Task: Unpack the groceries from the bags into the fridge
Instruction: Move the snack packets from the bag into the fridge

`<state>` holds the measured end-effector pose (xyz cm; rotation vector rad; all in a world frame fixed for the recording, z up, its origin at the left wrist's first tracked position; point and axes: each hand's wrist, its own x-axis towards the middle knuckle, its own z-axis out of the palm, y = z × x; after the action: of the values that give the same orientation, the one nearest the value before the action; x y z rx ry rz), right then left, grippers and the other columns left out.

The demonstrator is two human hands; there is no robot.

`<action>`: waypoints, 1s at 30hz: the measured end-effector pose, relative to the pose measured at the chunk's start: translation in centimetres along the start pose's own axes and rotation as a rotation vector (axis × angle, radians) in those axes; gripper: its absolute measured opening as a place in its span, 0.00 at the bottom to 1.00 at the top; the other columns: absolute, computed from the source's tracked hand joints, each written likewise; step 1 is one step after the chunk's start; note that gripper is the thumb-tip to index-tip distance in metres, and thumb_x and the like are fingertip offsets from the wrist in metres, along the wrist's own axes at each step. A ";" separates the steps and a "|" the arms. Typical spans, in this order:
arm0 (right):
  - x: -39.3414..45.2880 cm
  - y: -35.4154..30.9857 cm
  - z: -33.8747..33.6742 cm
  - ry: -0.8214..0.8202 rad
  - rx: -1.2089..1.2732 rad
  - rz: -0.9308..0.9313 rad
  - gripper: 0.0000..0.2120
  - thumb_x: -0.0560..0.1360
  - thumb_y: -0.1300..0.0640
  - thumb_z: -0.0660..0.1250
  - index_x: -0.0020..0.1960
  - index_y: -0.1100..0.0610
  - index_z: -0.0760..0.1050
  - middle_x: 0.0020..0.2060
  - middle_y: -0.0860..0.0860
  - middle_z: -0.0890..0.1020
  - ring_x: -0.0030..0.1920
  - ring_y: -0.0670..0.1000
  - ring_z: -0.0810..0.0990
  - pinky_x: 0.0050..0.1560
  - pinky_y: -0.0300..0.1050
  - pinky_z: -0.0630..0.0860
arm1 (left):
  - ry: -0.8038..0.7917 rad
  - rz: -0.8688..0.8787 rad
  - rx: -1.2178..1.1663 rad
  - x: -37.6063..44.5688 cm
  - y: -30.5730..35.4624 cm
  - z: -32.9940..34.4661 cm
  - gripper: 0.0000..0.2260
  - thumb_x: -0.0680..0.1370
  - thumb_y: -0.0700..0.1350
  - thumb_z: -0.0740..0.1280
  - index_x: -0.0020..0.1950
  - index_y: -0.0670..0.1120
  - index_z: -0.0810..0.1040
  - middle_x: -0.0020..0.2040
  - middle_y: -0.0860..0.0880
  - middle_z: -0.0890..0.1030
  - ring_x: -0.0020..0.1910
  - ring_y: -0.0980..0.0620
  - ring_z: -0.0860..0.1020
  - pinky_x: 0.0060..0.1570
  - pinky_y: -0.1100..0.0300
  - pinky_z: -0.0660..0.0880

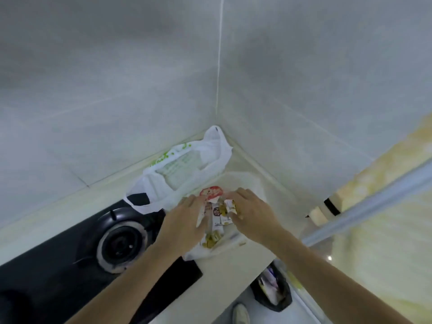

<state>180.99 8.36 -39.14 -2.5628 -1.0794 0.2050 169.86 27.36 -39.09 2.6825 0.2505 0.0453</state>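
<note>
Fig.: we see both hands in the near bag on the surface, packets lying between them w/ long axes running away from us; right hand fingers pinch one packet, left hand fingers curl on another.

Pale tiled walls meet in a corner above a cream counter, where a black gas hob sits at left. Below right, a dark bin, apparently holding rubbish, stands on the blurred floor.
</note>
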 end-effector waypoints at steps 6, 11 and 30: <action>3.3 5.6 9.3 -0.280 -0.161 -0.036 0.30 0.78 0.52 0.69 0.77 0.58 0.65 0.73 0.57 0.71 0.74 0.62 0.69 0.73 0.57 0.70 | -0.233 -0.111 -0.052 3.4 -0.3 11.3 0.28 0.79 0.56 0.60 0.77 0.50 0.62 0.75 0.49 0.67 0.69 0.45 0.71 0.55 0.51 0.77; 5.6 7.5 13.0 -0.318 -0.344 0.001 0.49 0.66 0.40 0.78 0.79 0.60 0.64 0.75 0.62 0.70 0.76 0.65 0.69 0.77 0.64 0.64 | -0.229 -0.166 -0.053 6.7 -2.1 17.6 0.38 0.77 0.58 0.61 0.84 0.48 0.51 0.83 0.48 0.55 0.83 0.46 0.52 0.80 0.47 0.56; 5.0 10.1 12.9 -0.173 -0.124 -0.131 0.11 0.68 0.58 0.80 0.45 0.57 0.80 0.41 0.53 0.84 0.43 0.56 0.83 0.42 0.50 0.82 | 0.040 0.224 0.158 6.9 -3.2 20.1 0.19 0.78 0.60 0.64 0.56 0.46 0.79 0.57 0.48 0.84 0.60 0.46 0.80 0.65 0.47 0.74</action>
<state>187.76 8.80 -54.85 -2.6086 -1.3573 0.3411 177.56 22.90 -58.68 2.8570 -0.0378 0.1539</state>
